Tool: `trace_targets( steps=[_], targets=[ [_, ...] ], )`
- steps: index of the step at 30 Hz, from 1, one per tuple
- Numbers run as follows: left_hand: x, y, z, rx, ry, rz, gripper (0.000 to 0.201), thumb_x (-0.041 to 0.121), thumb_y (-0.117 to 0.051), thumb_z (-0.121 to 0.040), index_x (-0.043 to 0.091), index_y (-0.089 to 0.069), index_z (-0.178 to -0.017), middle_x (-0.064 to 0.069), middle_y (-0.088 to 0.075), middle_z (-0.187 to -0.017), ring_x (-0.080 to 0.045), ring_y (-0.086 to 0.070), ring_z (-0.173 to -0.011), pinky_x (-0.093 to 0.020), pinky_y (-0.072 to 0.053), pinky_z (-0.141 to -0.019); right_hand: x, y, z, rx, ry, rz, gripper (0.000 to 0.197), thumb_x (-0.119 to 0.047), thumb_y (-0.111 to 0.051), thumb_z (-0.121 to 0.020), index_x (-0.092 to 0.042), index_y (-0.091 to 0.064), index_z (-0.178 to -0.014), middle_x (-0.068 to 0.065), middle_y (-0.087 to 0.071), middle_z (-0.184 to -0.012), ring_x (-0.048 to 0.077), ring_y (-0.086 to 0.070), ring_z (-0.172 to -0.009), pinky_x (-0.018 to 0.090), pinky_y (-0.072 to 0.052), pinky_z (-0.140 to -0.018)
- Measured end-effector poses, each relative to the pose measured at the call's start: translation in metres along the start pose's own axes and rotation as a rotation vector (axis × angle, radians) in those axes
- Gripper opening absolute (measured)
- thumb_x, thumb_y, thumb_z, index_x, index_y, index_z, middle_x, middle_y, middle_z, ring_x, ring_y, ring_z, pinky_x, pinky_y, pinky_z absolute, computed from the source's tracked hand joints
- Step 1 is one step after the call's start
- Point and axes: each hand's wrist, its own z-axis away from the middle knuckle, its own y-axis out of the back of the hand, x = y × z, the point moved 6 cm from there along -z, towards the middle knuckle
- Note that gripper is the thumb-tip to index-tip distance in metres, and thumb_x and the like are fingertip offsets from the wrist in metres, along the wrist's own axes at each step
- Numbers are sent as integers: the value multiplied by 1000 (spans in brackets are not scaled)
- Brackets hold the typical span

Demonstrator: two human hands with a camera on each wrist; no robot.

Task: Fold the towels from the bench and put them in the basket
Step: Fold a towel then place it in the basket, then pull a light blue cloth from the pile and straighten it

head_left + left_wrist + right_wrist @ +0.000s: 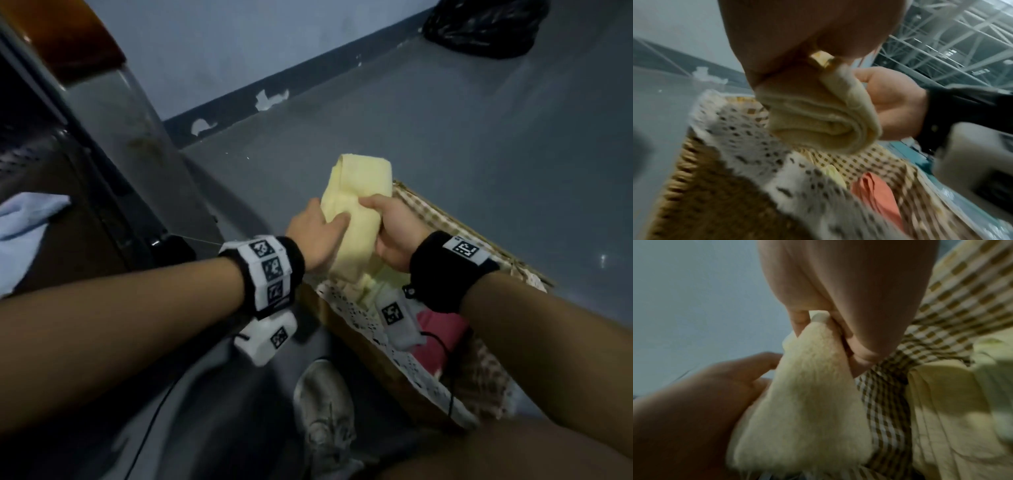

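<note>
A folded pale yellow towel is held between both hands just above the near-left end of the wicker basket. My left hand clasps its left side with the thumb laid across the top. On the right side, my right hand grips it with the fingers curled round. In the left wrist view the towel's rolled end hangs over the lace trim. A pink towel and another yellow one lie inside the basket. A light blue towel lies on the dark bench.
The basket stands on a grey floor and has a checked liner. A black bag lies by the far wall. My shoe is beside the basket's near corner.
</note>
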Motion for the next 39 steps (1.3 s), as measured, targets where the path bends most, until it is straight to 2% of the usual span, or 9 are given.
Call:
trace_targets(
  steps=[10, 13, 17, 21, 23, 26, 30, 34, 39],
  targets=[
    [-14, -79, -79, -420, 152, -483, 40, 31, -47, -104, 6, -54, -135, -7, -56, -120, -26, -57, -106, -33, -45, -85, 65, 63, -45, 233, -398, 162, 53, -33, -44, -102, -3, -40, -145, 22, -56, -138, 37, -55, -124, 50, -46, -103],
    [-25, -97, -87, -495, 75, -668, 23, 25, -52, -101, 11, -66, -114, -5, -56, -101, -21, -52, -90, -32, -49, -86, 83, 71, -54, 229, -503, 235, 61, -33, -46, -103, -2, -27, -152, 24, -45, -146, 41, -49, -128, 52, -46, -92],
    [-25, -95, -82, -540, 112, -732, 23, 30, -45, -104, 11, -57, -102, -5, -55, -87, -17, -51, -73, -24, -41, -61, 83, 70, -54, 154, -568, 335, 68, -39, -50, -99, -5, -26, -153, 24, -46, -145, 41, -53, -125, 51, -47, -101],
    [-10, -61, -75, -402, 62, -570, 38, 37, -58, -96, 7, -67, -118, -10, -67, -106, -26, -63, -95, -34, -51, -75, 36, 62, -37, 238, -386, 683, 51, -43, -56, -92, -12, -50, -132, 13, -62, -111, 31, -63, -89, 41, -56, -84],
    [4, -36, -65, -336, 2, -475, 37, 37, -61, -94, 10, -69, -118, -9, -70, -113, -27, -65, -103, -38, -54, -88, 4, 43, -23, 232, -236, 898, 45, -48, -58, -89, -12, -58, -117, 7, -63, -97, 29, -66, -86, 41, -57, -83],
    [29, 10, -38, -233, -108, -349, 23, 29, -62, -94, 21, -70, -113, -2, -72, -102, -21, -66, -95, -28, -48, -76, -36, -9, 3, 104, -34, 1078, 48, -52, -51, -92, -9, -65, -109, 6, -71, -102, 23, -71, -90, 36, -59, -81],
    [36, 88, 12, -91, -197, -326, 17, 27, -62, -93, 24, -67, -109, 4, -71, -92, -18, -68, -94, -26, -50, -81, -63, -94, 41, -117, 87, 1132, 28, -26, -46, -100, -7, -66, -96, 12, -75, -101, 22, -70, -81, 35, -56, -78],
    [6, 170, 69, -20, -195, -336, 12, 22, -62, -89, 26, -65, -99, 1, -75, -93, -16, -70, -86, -31, -55, -84, -55, -190, 71, -350, 187, 1237, 30, -21, -46, -100, -4, -70, -108, 10, -75, -101, 19, -69, -82, 28, -52, -72],
    [-71, 252, 134, 121, -67, -429, 21, 26, -67, -86, 21, -67, -106, -1, -72, -104, -21, -66, -96, -35, -52, -87, -3, -310, 85, -591, 235, 1293, 24, -13, -44, -99, -3, -67, -99, 14, -69, -90, 24, -66, -81, 37, -54, -78]
  ],
)
